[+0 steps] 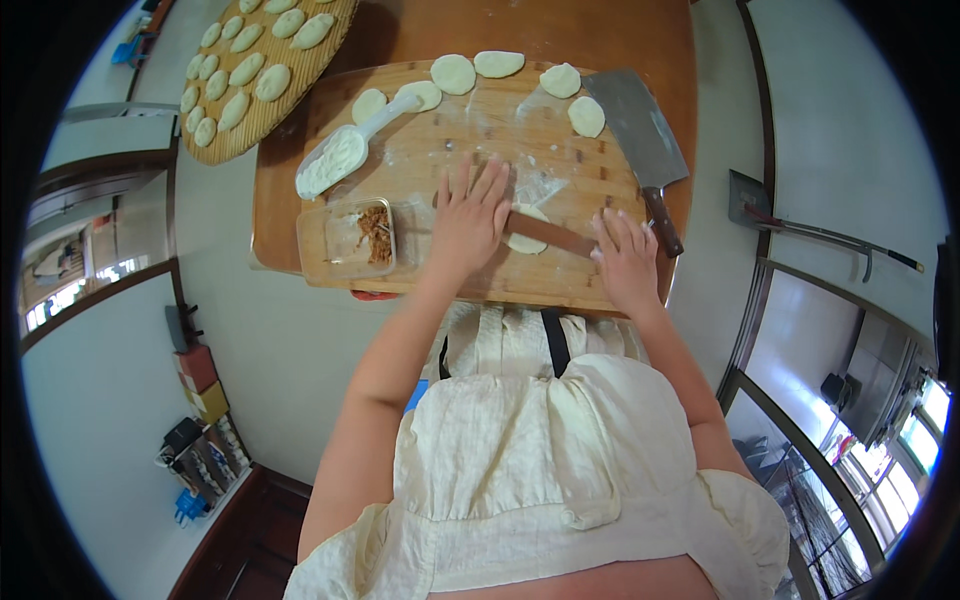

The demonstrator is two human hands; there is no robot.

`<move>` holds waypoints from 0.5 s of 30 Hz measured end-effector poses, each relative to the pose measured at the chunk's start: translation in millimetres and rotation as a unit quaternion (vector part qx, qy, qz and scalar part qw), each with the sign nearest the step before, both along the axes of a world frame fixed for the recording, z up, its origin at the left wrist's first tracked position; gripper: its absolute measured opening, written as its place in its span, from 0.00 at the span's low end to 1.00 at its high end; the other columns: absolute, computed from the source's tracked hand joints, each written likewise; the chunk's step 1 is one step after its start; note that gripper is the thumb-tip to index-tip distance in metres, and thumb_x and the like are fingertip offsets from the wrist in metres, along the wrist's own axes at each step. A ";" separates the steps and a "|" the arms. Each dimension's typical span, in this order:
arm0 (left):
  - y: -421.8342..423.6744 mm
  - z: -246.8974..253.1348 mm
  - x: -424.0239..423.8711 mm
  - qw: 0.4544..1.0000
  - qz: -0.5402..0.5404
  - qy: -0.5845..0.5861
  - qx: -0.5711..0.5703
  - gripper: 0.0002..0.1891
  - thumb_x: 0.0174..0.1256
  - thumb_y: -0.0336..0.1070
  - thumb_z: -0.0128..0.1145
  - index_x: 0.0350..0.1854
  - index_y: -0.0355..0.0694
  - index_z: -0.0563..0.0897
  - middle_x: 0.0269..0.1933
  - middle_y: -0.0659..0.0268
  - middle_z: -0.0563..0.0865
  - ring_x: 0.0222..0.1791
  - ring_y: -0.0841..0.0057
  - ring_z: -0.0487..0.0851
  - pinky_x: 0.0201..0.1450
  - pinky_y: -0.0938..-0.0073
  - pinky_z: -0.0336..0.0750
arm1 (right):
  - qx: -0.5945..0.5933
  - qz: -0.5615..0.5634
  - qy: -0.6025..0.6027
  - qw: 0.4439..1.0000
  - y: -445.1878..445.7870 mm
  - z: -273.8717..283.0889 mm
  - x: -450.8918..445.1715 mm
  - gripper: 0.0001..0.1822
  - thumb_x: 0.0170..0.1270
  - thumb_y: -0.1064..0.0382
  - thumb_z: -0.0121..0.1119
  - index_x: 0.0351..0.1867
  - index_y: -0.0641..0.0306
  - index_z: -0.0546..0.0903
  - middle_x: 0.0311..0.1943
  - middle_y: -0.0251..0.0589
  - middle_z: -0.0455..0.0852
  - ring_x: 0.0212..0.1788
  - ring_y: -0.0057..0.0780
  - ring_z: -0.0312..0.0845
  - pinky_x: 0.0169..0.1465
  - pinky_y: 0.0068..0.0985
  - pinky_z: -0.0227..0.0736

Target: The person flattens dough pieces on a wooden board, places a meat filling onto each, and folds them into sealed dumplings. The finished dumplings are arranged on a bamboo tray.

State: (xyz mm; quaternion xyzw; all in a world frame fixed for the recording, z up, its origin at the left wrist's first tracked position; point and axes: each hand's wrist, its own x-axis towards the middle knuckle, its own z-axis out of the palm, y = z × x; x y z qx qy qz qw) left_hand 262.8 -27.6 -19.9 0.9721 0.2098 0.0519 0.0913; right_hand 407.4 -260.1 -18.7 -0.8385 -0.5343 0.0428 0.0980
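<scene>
A brown wooden rolling pin (551, 234) lies slantwise over a round dough wrapper (526, 245), which shows on both sides of it. My left hand (471, 217) holds the pin's left part under the palm, fingers stretched forward. The pin's right end is under my right hand (626, 259), whose fingers are slightly bent. Both hands are over a floured wooden board (480, 135). Flat dough wrappers (453, 75) lie along its far edge. Left of my left hand stands a clear plastic container (330, 244) with some brown filling (375, 234) at its right end.
A white scoop of flour (334, 159) rests at the board's left. A cleaver (637, 127) lies at the right, its handle (661, 221) close to my right hand. At the upper left, a round woven tray (281, 120) bears several filled dumplings (272, 82). The brown table (600, 30) extends beyond the board.
</scene>
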 end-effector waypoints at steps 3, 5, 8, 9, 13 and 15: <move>21.1 -9.8 31.7 0.999 -0.018 -0.012 0.040 0.26 0.74 0.47 0.43 0.71 0.46 0.67 0.75 0.68 0.63 0.76 0.58 0.53 0.75 0.45 0.46 | -0.006 -0.064 -0.028 0.998 17.7 -2.1 6.5 0.29 0.66 0.57 0.56 0.69 0.58 0.68 0.70 0.39 0.64 0.74 0.38 0.53 0.73 0.46 0.47; 24.9 -15.4 36.8 0.999 -0.015 -0.015 0.046 0.26 0.74 0.47 0.41 0.71 0.46 0.66 0.75 0.68 0.62 0.77 0.59 0.53 0.75 0.45 0.45 | -0.007 -0.102 -0.049 0.994 24.2 -6.8 3.0 0.30 0.67 0.55 0.55 0.70 0.57 0.66 0.73 0.39 0.60 0.76 0.37 0.50 0.73 0.47 0.46; 1.6 -8.2 -1.2 1.000 -0.011 0.020 -0.005 0.26 0.75 0.47 0.41 0.72 0.46 0.65 0.76 0.68 0.62 0.77 0.59 0.53 0.75 0.44 0.44 | -0.119 -0.076 0.040 0.989 3.1 7.8 -35.1 0.30 0.68 0.54 0.53 0.71 0.56 0.65 0.75 0.38 0.57 0.77 0.37 0.48 0.74 0.49 0.44; -11.5 -4.3 -20.7 1.000 -0.003 0.023 -0.018 0.26 0.74 0.47 0.41 0.72 0.46 0.65 0.76 0.68 0.62 0.77 0.59 0.53 0.75 0.44 0.44 | -0.109 -0.061 0.052 0.991 -10.0 10.6 -45.6 0.30 0.69 0.54 0.53 0.71 0.56 0.65 0.75 0.39 0.56 0.77 0.38 0.47 0.74 0.50 0.43; -23.7 -0.7 -48.8 0.998 0.033 0.036 -0.040 0.27 0.74 0.47 0.41 0.72 0.45 0.65 0.76 0.67 0.62 0.77 0.58 0.53 0.75 0.43 0.45 | -0.101 -0.045 0.072 0.991 -15.6 17.6 -52.6 0.30 0.70 0.52 0.51 0.72 0.53 0.64 0.76 0.40 0.54 0.77 0.38 0.46 0.74 0.52 0.41; -11.5 -4.3 -27.3 0.999 0.035 0.024 -0.031 0.27 0.74 0.47 0.42 0.72 0.44 0.65 0.75 0.65 0.62 0.77 0.58 0.53 0.75 0.44 0.45 | -0.090 -0.067 0.022 0.993 6.6 16.9 -34.8 0.30 0.70 0.51 0.50 0.72 0.53 0.63 0.76 0.40 0.54 0.77 0.38 0.46 0.74 0.52 0.41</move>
